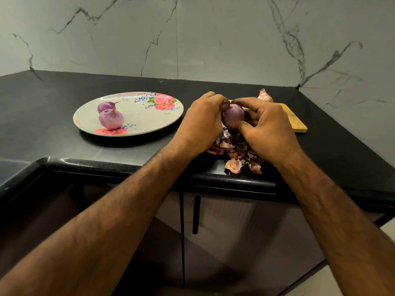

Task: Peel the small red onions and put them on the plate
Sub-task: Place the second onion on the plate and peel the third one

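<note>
Purple onion (233,114) sits pinched between both my hands, left hand (203,122) and right hand (266,129), above peels (235,154) right of the plate (147,120). Slick skin might slip it onto the desk (53,99).

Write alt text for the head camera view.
The left hand and right hand grip a small purple-red onion above papery skins on a black counter. To their left, a round white floral plate holds two peeled onions; a wooden cutting board lies behind.
</note>
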